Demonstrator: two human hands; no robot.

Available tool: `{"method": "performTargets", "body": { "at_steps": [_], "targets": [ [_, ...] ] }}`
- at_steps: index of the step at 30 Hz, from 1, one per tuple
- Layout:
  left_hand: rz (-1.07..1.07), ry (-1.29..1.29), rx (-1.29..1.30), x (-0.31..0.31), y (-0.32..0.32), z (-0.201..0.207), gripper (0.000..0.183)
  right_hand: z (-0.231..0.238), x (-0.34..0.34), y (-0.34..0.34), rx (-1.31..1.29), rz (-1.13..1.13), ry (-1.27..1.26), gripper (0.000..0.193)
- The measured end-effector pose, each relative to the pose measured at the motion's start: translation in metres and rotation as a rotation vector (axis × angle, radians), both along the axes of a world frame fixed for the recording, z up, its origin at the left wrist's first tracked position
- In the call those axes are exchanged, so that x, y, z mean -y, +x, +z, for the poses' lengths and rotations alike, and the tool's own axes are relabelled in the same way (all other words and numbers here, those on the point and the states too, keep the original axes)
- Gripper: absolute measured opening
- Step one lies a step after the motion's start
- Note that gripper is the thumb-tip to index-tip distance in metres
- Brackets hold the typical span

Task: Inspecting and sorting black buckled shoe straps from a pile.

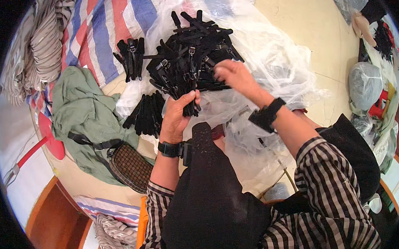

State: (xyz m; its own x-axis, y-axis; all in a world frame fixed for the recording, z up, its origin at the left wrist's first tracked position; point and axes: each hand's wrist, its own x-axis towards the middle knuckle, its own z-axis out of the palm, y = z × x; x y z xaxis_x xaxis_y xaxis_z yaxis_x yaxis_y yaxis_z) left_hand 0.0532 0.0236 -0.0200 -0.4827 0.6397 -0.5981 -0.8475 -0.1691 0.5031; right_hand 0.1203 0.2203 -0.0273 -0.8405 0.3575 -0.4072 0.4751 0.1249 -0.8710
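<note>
A heap of black buckle straps lies in front of me on clear plastic sheeting. Closed around a small bunch of these straps, my left hand holds them upright at the heap's near edge. My right hand is over the heap's right side with its fingers curled together; whatever is between them, if anything, I cannot make out. Small metal buckles show among the straps. To the left of the heap lie two separate bundles of straps, a far one and a nearer one.
Crumpled clear plastic spreads around the heap. A striped woven sheet lies at the far left, near grey folded material. Green cloth and a patterned brown pouch are at left. Plastic-wrapped bundles line the right.
</note>
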Motion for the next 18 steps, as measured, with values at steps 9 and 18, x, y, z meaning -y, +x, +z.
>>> {"method": "performTargets", "body": {
  "at_steps": [9,18],
  "targets": [
    [-0.017,0.011,0.04,-0.007,-0.004,0.0,0.012,-0.041,-0.039,-0.002,0.218,-0.124,0.749,0.024],
    [0.108,0.058,0.074,-0.013,-0.003,0.005,0.015,-0.043,-0.065,0.009,0.188,-0.159,0.419,0.021]
  ]
}}
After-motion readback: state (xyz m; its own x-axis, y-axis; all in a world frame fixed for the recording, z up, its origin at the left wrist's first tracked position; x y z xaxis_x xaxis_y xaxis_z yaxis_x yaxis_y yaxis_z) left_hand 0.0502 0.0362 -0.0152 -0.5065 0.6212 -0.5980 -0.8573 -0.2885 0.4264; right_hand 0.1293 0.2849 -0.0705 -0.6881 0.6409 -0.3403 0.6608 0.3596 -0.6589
